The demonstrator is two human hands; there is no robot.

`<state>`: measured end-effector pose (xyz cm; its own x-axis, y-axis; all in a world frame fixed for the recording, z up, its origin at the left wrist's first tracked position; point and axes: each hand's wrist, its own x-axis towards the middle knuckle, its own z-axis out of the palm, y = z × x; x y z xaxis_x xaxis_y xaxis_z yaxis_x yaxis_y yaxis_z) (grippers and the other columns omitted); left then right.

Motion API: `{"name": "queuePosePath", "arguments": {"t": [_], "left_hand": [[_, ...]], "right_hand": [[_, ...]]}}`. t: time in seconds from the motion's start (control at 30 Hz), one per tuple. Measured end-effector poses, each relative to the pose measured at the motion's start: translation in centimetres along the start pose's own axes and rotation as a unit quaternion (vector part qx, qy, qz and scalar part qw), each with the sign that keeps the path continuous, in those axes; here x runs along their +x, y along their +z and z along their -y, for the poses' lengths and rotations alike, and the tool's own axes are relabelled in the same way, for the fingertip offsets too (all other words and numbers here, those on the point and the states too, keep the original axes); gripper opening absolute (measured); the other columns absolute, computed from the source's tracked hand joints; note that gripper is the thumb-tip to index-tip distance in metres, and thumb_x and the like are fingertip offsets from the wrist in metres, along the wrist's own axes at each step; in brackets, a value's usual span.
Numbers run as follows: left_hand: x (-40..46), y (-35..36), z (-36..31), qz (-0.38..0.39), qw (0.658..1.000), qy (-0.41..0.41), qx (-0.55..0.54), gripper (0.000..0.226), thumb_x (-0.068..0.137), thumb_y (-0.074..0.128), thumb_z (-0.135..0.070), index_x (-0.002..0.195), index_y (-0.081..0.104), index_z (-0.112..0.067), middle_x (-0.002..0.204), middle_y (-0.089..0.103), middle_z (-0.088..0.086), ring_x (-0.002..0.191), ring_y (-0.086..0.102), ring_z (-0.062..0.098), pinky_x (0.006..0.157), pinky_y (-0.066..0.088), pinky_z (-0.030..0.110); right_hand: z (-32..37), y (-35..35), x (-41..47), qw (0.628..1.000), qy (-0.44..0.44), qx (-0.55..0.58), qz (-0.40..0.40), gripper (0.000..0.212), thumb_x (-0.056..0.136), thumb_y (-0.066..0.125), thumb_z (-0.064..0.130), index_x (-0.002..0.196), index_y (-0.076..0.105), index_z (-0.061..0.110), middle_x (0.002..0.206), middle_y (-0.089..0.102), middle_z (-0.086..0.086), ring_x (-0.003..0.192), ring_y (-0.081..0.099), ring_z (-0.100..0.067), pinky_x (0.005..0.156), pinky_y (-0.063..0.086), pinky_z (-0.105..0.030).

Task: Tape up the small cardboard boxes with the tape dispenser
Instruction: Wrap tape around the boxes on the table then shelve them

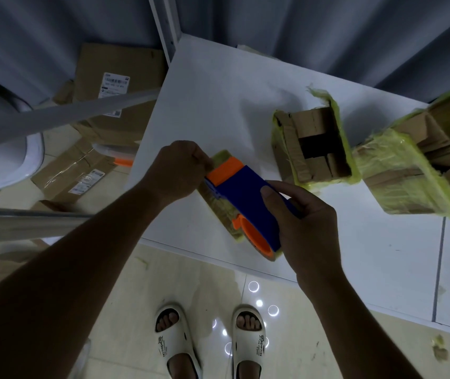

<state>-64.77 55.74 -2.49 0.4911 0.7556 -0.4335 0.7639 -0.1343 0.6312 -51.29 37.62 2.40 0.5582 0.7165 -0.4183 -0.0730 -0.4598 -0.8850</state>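
Gripping tape dispenser (248,206) in right hand (300,225), left hand (180,170) pinching box (218,203) at table edge (204,255)

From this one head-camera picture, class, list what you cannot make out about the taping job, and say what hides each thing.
- Small box under the tape dispenser: mostly covered by the dispenser and both hands.
- Left hand fingertips at the dispenser's orange end: hidden behind its knuckles, so what they pinch is unclear.
- Tape roll: hidden inside the dispenser and behind the right hand.
- Rightmost taped box: cut off by the frame edge.
- Floor carton labels: too small to read.
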Motion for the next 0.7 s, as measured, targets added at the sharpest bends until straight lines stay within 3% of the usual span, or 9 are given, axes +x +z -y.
{"name": "queuePosePath", "arguments": {"t": [0.1, 0.27, 0.5, 0.7], "left_hand": [[0.5, 0.0, 0.2, 0.019, 0.999, 0.007, 0.039, 0.024, 0.100, 0.055, -0.030, 0.102, 0.069, -0.011, 0.093, 0.068, 0.001, 0.087, 0.066, 0.013, 0.071, 0.049, 0.023], [0.5, -0.1, 0.1, 0.009, 0.998, 0.026, 0.061, 0.021, 0.100, 0.055, -0.032, 0.101, 0.060, -0.012, 0.099, 0.065, 0.003, 0.091, 0.063, 0.017, 0.082, 0.054, 0.035], [0.6, 0.1, 0.4, 0.006, 0.997, 0.058, 0.057, 0.012, 0.101, 0.053, -0.031, 0.097, 0.052, -0.020, 0.099, 0.064, 0.005, 0.085, 0.065, 0.018, 0.075, 0.057, 0.035], [1.3, 0.5, 1.5, 0.006, 0.997, 0.059, 0.056, 0.015, 0.097, 0.059, -0.039, 0.098, 0.049, -0.028, 0.106, 0.047, 0.001, 0.089, 0.056, 0.011, 0.070, 0.042, 0.021]], "right_hand": [[-0.2, 0.3, 0.1, 1.000, 0.006, -0.007, -0.012, 0.042, 0.077, 0.059, 0.053, 0.111, 0.067, 0.032, 0.097, 0.074, 0.012, 0.083, 0.072, -0.009, 0.059, 0.057, -0.022], [0.0, 0.4, 0.4, 1.000, 0.011, -0.011, -0.011, 0.040, 0.077, 0.058, 0.053, 0.110, 0.067, 0.033, 0.096, 0.074, 0.013, 0.080, 0.072, -0.008, 0.057, 0.056, -0.020], [0.1, 0.6, 0.9, 0.999, 0.018, -0.023, -0.012, 0.042, 0.079, 0.057, 0.053, 0.114, 0.065, 0.031, 0.099, 0.074, 0.009, 0.082, 0.071, -0.010, 0.057, 0.056, -0.018], [0.2, 0.9, 1.1, 0.999, 0.013, -0.048, -0.016, 0.041, 0.079, 0.055, 0.055, 0.112, 0.065, 0.033, 0.098, 0.073, 0.012, 0.082, 0.071, -0.009, 0.058, 0.057, -0.019]]}}
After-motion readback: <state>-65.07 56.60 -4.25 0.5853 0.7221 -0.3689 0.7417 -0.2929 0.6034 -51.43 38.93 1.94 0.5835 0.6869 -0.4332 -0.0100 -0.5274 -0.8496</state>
